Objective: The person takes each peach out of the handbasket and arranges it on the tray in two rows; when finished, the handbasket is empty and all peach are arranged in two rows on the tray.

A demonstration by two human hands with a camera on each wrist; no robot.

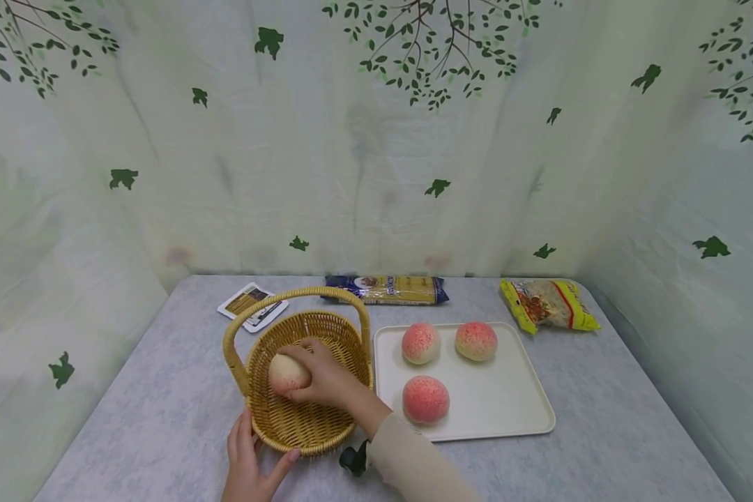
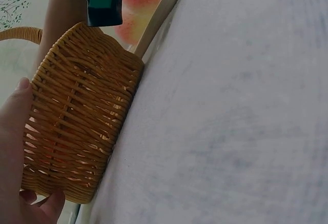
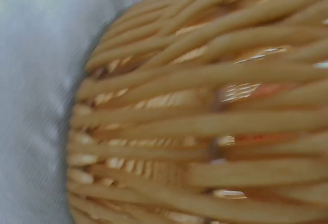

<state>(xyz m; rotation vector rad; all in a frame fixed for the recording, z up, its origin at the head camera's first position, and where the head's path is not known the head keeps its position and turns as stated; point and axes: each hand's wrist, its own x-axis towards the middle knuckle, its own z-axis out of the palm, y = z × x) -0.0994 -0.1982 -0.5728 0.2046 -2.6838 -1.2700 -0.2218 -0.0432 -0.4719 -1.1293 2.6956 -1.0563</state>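
Note:
A wicker basket (image 1: 307, 431) with a tall arched handle stands on the left half of the table. My right hand (image 1: 329, 380) reaches into it from the right and grips a pale pink peach (image 1: 286, 375) near the basket's left inner wall. With thumb and fingers spread, my left hand (image 1: 251, 464) holds the basket's near left side; the left wrist view shows its thumb and fingertips against the woven wall (image 2: 77, 116). The right wrist view is filled by the basket's weave (image 3: 205, 126), which hides the right hand there.
Right of the basket lies a white tray (image 1: 502, 397) with three peaches: back left (image 1: 421, 343), back right (image 1: 476, 341) and front left (image 1: 425, 399). Behind are a blue-and-yellow packet (image 1: 389, 289), a yellow snack bag (image 1: 549, 305) and a white-edged card-like item (image 1: 251, 307).

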